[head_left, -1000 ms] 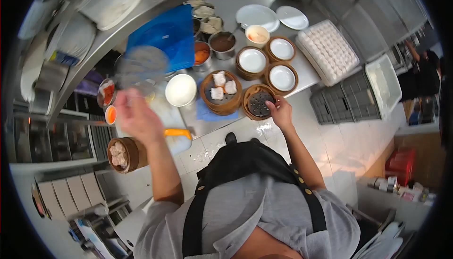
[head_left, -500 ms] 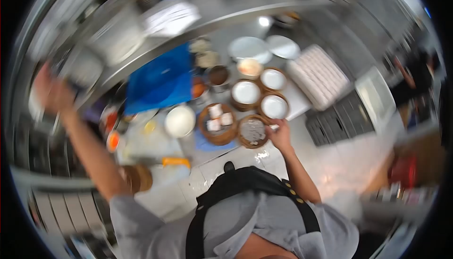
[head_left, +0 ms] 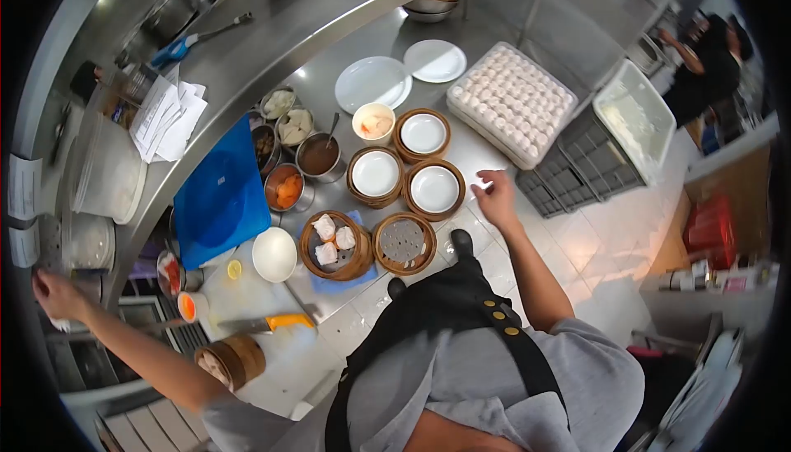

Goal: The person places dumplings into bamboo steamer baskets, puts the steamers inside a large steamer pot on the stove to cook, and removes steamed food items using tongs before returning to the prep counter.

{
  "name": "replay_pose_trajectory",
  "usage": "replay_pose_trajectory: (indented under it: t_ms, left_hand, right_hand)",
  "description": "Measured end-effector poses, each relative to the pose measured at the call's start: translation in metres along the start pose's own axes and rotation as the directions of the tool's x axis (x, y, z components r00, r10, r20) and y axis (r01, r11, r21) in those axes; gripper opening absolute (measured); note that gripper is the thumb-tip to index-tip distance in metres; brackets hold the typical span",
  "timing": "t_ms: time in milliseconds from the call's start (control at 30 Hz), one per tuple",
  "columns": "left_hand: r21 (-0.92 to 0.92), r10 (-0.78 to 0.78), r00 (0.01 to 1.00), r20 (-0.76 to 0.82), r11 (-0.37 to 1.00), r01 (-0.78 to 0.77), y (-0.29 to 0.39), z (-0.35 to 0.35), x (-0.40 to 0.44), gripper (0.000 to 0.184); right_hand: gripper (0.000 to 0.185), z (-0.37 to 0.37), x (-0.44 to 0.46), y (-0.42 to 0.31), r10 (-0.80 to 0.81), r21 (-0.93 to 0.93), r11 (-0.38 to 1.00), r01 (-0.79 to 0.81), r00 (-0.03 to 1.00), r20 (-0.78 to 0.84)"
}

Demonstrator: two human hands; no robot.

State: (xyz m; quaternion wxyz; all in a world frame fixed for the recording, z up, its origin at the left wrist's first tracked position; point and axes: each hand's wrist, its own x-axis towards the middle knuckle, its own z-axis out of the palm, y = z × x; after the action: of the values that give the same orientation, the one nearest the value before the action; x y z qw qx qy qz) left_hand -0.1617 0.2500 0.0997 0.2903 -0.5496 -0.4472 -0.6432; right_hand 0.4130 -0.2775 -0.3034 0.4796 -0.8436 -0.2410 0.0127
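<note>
**One basket loaded, one lined with nothing on the liner; both hands off them**

Near: side basket by the left forearm has pale pieces in it. Forearm partly blocks it; can't count.

Table edge: dumpling basket looks done, three dumplings on its base. Lined basket sits just to its right: perforated liner is in, no dumplings on it. Filling looks like the open item.

Right hand is just right of the dish baskets, not touching. Grip is loosely curled, thumb and forefinger apart, nothing visible in it.

Left hand is out at the far left, by the tubs. Fingers bunched; can't tell if that grip is pinching anything. Dark lens edge and the angle don't help.

Behind: three baskets each carry a white dish, being the leftmost. No food seen in the dishes. Farther back, big box is packed with pale round pieces; can't identify them.

Hard to read: paper slips, print too small. Blue panel hides whatever is behind it. Co-worker is far right, hand work unclear.
</note>
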Motion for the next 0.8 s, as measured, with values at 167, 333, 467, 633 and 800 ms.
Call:
replay_pose_trajectory:
  t_ms: [167,333,467,633,800]
  left_hand:
    - [-0.149,-0.291,0.955,-0.063,0.948,0.280,-0.055,-0.019,0.009,0.028]
    - [0.207,-0.158,0.957,0.242,0.972,0.108,-0.009,-0.015,-0.005,0.033]
    - [0.304,-0.310,0.946,0.096,0.914,0.269,0.072,-0.020,-0.017,0.030]
    - [0.275,-0.073,0.994,-0.078,0.957,0.092,0.128,-0.036,-0.041,0.025]
    - [-0.417,-0.216,0.976,0.003,0.887,0.198,0.227,-0.126,-0.162,0.010]
  right_hand:
    - [0.026,-0.011,0.090,0.025,-0.109,0.051,0.993,0.106,0.992,0.061]
    - [0.024,0.033,0.149,0.002,-0.295,0.264,0.941,0.211,0.893,0.339]
    - [0.020,0.109,0.144,-0.071,-0.626,0.535,0.758,0.372,0.644,0.440]
    - [0.012,0.250,0.105,-0.169,-0.824,0.610,0.555,0.565,0.273,0.497]
    - [0.019,0.351,0.077,-0.213,-0.613,0.322,0.500,0.804,0.066,0.787]
